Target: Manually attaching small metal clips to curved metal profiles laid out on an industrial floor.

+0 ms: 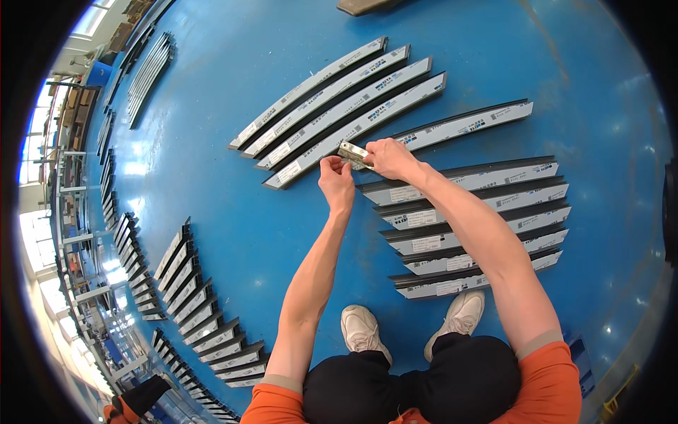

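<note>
My right hand (390,157) grips a small metal bracket (351,150), pale silver and angular. Beside it, the fingers of my left hand (337,182) are pinched together at the bracket's lower edge; whatever they hold is too small to tell. Both hands are over the end of a long dark profile (466,125) with a pale printed film on its face. Close by on the left lie several similar film-covered profiles (367,120), side by side on the blue floor (240,233).
Another row of profiles (487,244) lies under my right forearm, reaching toward my shoes (364,328). More profiles (205,311) are laid out at the left. Racks (78,212) line the left wall. A person in orange (127,406) is at the lower left. A brown object (367,6) is at the top.
</note>
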Action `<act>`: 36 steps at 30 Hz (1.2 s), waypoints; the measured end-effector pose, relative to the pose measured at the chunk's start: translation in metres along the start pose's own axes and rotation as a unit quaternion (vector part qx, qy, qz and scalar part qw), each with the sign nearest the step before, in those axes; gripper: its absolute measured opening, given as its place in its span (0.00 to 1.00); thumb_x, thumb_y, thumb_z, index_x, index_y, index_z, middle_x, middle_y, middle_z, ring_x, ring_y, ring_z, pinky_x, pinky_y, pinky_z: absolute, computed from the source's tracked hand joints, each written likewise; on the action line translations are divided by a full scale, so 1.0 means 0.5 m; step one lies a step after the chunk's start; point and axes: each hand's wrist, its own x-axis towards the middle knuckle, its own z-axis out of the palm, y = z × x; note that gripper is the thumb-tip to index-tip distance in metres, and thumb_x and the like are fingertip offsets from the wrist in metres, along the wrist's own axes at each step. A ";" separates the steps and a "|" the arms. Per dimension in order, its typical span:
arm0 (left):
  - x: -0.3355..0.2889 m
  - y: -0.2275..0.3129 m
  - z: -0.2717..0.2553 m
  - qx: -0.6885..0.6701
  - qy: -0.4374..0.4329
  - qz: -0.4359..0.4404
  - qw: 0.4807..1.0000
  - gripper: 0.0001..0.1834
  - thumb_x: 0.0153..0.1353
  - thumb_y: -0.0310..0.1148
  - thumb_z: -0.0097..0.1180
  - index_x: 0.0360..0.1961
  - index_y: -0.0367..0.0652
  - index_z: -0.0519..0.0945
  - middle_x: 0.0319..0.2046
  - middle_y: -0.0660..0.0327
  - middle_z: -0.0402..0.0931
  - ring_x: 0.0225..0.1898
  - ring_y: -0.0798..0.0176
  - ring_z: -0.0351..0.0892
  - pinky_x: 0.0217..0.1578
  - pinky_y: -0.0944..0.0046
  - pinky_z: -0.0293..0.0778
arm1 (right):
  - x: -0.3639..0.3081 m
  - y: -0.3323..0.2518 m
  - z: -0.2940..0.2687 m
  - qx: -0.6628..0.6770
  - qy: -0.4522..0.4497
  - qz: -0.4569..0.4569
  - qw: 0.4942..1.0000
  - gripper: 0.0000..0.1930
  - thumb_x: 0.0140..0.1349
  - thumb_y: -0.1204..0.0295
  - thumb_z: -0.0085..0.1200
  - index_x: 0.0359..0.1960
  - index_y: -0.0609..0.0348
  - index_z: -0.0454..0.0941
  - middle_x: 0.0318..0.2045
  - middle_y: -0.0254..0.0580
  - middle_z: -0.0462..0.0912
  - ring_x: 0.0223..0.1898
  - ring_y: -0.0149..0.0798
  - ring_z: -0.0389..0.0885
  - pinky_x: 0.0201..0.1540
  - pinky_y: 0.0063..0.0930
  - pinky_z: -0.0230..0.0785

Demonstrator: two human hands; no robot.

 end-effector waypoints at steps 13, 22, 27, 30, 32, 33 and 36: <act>0.052 0.014 -0.010 0.195 -0.128 -0.055 0.971 0.06 0.59 0.28 0.61 0.33 0.36 0.85 0.26 0.58 0.82 0.26 0.57 0.77 0.33 0.60 0.75 | 0.011 -0.002 -0.005 -0.014 -0.021 -0.003 1.000 0.11 0.63 0.65 0.58 0.25 0.56 0.78 0.25 0.49 0.85 0.29 0.57 0.82 0.35 0.47 0.75; -0.116 0.076 -0.019 0.104 -0.210 0.157 0.959 0.02 0.57 0.22 0.61 0.32 0.37 0.81 0.29 0.58 0.80 0.29 0.58 0.77 0.34 0.62 0.74 | 0.025 0.008 -0.011 0.010 -0.007 -0.014 1.000 0.10 0.62 0.66 0.58 0.27 0.57 0.79 0.26 0.49 0.85 0.28 0.58 0.81 0.34 0.47 0.74; -0.147 0.039 -0.095 0.013 -0.104 -0.017 0.994 0.03 0.58 0.22 0.64 0.33 0.37 0.81 0.32 0.60 0.81 0.29 0.61 0.77 0.33 0.64 0.74 | -0.029 0.006 -0.010 0.036 -0.009 0.022 0.999 0.10 0.63 0.64 0.57 0.28 0.56 0.80 0.29 0.46 0.86 0.33 0.57 0.83 0.38 0.47 0.74; -0.152 0.003 -0.129 -0.050 -0.119 -0.184 0.974 0.02 0.60 0.22 0.63 0.34 0.38 0.82 0.36 0.60 0.82 0.31 0.60 0.79 0.32 0.64 0.75 | -0.080 -0.011 -0.010 0.107 0.005 0.022 0.994 0.11 0.63 0.64 0.56 0.30 0.58 0.79 0.30 0.48 0.86 0.32 0.58 0.81 0.37 0.48 0.72; -0.156 -0.008 -0.125 -0.009 -0.119 -0.121 0.985 0.03 0.60 0.22 0.63 0.35 0.39 0.82 0.37 0.61 0.82 0.32 0.59 0.79 0.33 0.64 0.76 | -0.156 0.000 0.009 0.177 0.010 0.009 0.984 0.12 0.64 0.63 0.55 0.30 0.60 0.78 0.29 0.49 0.85 0.31 0.59 0.79 0.37 0.48 0.70; -0.147 -0.011 -0.112 0.035 -0.131 -0.052 0.989 0.03 0.60 0.22 0.62 0.36 0.39 0.82 0.37 0.61 0.82 0.32 0.59 0.80 0.33 0.63 0.76 | -0.182 0.003 0.013 0.172 0.006 0.006 0.985 0.12 0.64 0.63 0.55 0.30 0.60 0.78 0.29 0.49 0.85 0.31 0.59 0.79 0.37 0.48 0.70; -0.130 -0.028 -0.091 0.123 -0.154 0.093 0.976 0.04 0.60 0.22 0.62 0.37 0.40 0.83 0.39 0.61 0.82 0.33 0.58 0.81 0.33 0.63 0.77 | -0.213 0.006 0.027 0.140 0.022 0.008 0.990 0.12 0.64 0.64 0.55 0.29 0.60 0.77 0.28 0.50 0.84 0.30 0.58 0.79 0.36 0.47 0.71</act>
